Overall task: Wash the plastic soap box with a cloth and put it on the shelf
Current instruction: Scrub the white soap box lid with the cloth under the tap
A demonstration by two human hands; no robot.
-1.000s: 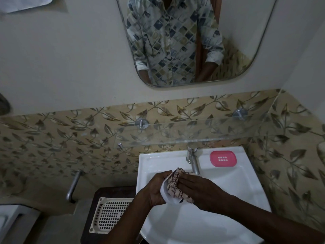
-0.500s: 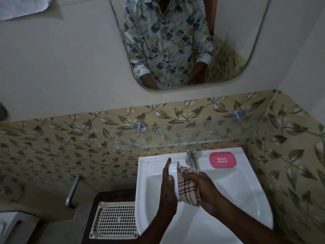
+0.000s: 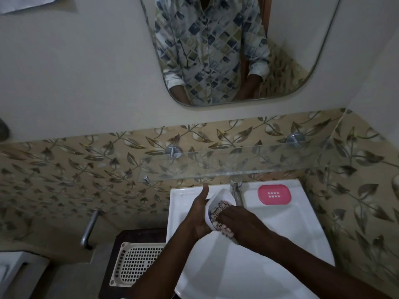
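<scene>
Head view puts the white plastic soap box [image 3: 220, 196] over the white ceramic basin [image 3: 280, 238], just in front of the steel tap [image 3: 236, 190]. It is tilted on edge, its open side towards my right. My left hand [image 3: 200, 214] cups it from behind, thumb raised along the rim. My right hand [image 3: 239, 223] is bunched round the checked white cloth [image 3: 219, 211], pressing it into the hollow. I judge the box light, thin-walled and stiff enough to scrub, but slick if wet. I'd hold it across the short sides at the rim, then carry it to the clear glass shelf [image 3: 259, 167] above.
</scene>
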